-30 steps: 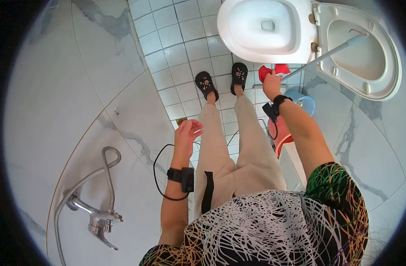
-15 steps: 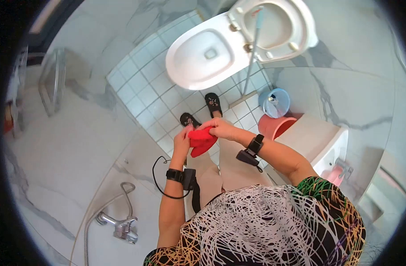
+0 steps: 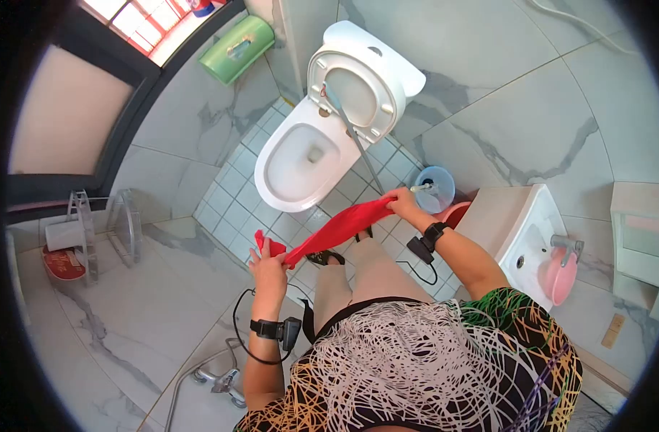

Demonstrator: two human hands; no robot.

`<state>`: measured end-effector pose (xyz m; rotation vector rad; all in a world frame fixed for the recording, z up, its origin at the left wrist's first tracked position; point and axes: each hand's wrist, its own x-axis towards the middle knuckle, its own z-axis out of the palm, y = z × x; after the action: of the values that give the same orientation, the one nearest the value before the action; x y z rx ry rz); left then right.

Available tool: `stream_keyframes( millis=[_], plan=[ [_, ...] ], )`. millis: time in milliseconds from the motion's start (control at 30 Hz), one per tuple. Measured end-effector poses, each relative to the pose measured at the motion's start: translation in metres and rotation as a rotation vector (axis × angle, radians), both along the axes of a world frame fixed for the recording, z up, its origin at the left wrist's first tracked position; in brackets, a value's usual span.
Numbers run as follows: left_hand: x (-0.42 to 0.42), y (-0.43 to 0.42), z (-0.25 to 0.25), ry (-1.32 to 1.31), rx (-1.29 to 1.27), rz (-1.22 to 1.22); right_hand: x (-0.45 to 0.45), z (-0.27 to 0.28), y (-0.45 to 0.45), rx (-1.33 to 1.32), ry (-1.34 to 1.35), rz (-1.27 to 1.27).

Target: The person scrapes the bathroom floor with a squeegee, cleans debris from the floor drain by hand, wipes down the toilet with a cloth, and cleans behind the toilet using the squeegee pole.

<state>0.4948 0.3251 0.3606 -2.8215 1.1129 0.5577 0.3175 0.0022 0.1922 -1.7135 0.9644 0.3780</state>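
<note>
A red cloth [image 3: 344, 225] is stretched out between my two hands, in front of my legs. My left hand [image 3: 269, 275] grips its near end, with some fingers raised and a loose corner standing up beside them. At the far end, my right hand [image 3: 404, 204] is closed on the cloth, higher up and to the right. Beyond the cloth stands a white toilet [image 3: 301, 204] with its lid and seat raised. Black straps with small dark boxes sit on both wrists.
A long thin handle [image 3: 363, 153] leans across the toilet seat. At right are a blue bucket [image 3: 445, 201], a red bucket [image 3: 460, 213] and a white sink [image 3: 544, 210] holding a pink basin [image 3: 563, 279]. A shower tap [image 3: 226, 382] is at lower left, a green dispenser [image 3: 237, 49] on the wall.
The red cloth was bunched between my close-together hands. Now my hands are farther apart and it is spread long. The view has tilted up, showing the window and green dispenser.
</note>
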Motion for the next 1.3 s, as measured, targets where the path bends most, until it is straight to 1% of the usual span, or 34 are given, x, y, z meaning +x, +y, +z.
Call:
stream_keyframes(
  millis=[33, 67, 100, 133, 167, 200, 233, 267, 300, 333, 400, 467, 500, 533, 567, 600, 700, 733, 767, 833, 867, 933, 967, 1000, 1067, 1133, 1233, 1300],
  plan=[
    [0.004, 0.0, 0.009, 0.243, -0.159, 0.131, -0.002, -0.001, -0.005, 0.06, 0.083, -0.078],
    [0.01, -0.001, 0.016, 0.487, -0.319, 0.262, -0.002, -0.003, -0.009, 0.189, 0.067, -0.126],
    [0.016, -0.002, 0.017, 0.726, -0.481, 0.385, 0.003, -0.005, -0.006, 0.094, -0.001, 0.012],
    [0.016, -0.002, 0.022, 0.938, -0.548, 0.6, 0.014, 0.0, -0.003, -0.008, -0.067, 0.155],
    [0.01, -0.009, 0.035, 0.979, -0.714, 0.658, 0.024, 0.009, -0.002, -0.115, -0.146, 0.294],
    [-0.006, -0.02, 0.047, 1.027, -0.871, 0.72, 0.032, -0.005, 0.0, -0.134, -0.163, 0.395],
    [-0.02, -0.032, 0.057, 1.076, -1.025, 0.771, 0.045, -0.02, -0.001, -0.174, -0.303, 0.338],
    [-0.033, -0.039, 0.062, 1.021, -0.997, 0.668, 0.061, -0.027, -0.003, -0.213, -0.443, 0.275],
    [-0.049, -0.048, 0.071, 1.006, -0.996, 0.677, 0.08, 0.003, -0.01, 0.029, -0.332, 0.136],
    [-0.056, -0.049, 0.066, 0.997, -0.994, 0.693, 0.108, 0.023, -0.008, 0.274, -0.209, 0.001],
    [-0.075, -0.055, 0.068, 0.995, -0.99, 0.714, 0.147, 0.023, -0.021, 0.289, -0.354, -0.038],
    [-0.081, -0.052, 0.081, 0.951, -0.892, 0.758, 0.192, 0.009, -0.027, 0.192, -0.3, -0.111],
    [-0.083, -0.051, 0.085, 0.923, -0.849, 0.776, 0.207, 0.012, -0.033, 0.142, -0.28, -0.145],
    [-0.084, -0.053, 0.09, 0.804, -0.866, 0.766, 0.214, 0.015, -0.038, 0.195, -0.254, -0.2],
    [-0.086, -0.045, 0.095, 0.741, -0.811, 0.86, 0.222, 0.014, -0.041, 0.248, -0.235, -0.258],
    [-0.084, -0.034, 0.091, 0.669, -0.797, 0.867, 0.229, 0.021, -0.045, 0.303, -0.214, -0.311],
    [-0.072, 0.009, 0.094, 0.466, -0.772, 0.952, 0.229, 0.026, -0.052, 0.507, -0.284, -0.432],
    [-0.066, 0.012, 0.096, 0.315, -0.907, 0.875, 0.224, 0.02, -0.057, 0.604, -0.38, -0.366],
    [-0.062, 0.02, 0.111, 0.367, -0.799, 1.019, 0.224, 0.016, -0.061, 0.675, -0.374, -0.377],
    [-0.042, 0.04, 0.111, 0.333, -0.798, 0.988, 0.228, 0.008, -0.063, 0.812, -0.364, -0.394],
    [-0.036, 0.045, 0.116, 0.347, -0.806, 1.003, 0.228, 0.004, -0.06, 0.829, -0.413, -0.434],
    [-0.025, 0.038, 0.14, 0.367, -0.821, 1.037, 0.227, 0.008, -0.06, 0.864, -0.376, -0.531],
    [-0.017, 0.034, 0.148, 0.381, -0.825, 1.052, 0.228, 0.011, -0.059, 0.873, -0.379, -0.54],
    [-0.009, 0.034, 0.152, 0.411, -0.854, 1.07, 0.231, 0.012, -0.06, 0.904, -0.319, -0.59],
    [0.008, 0.032, 0.158, 0.465, -0.9, 1.066, 0.24, 0.008, -0.057, 0.905, -0.264, -0.602],
    [0.026, 0.029, 0.157, 0.483, -0.941, 1.056, 0.235, 0.011, -0.056, 0.885, -0.301, -0.556],
    [0.059, 0.029, 0.15, 0.454, -0.984, 1.032, 0.214, 0.011, -0.042, 0.676, -0.565, -0.246],
    [0.085, 0.031, 0.144, 0.45, -0.995, 1.006, 0.192, 0.018, -0.029, 0.412, -0.586, -0.154]
  ],
)
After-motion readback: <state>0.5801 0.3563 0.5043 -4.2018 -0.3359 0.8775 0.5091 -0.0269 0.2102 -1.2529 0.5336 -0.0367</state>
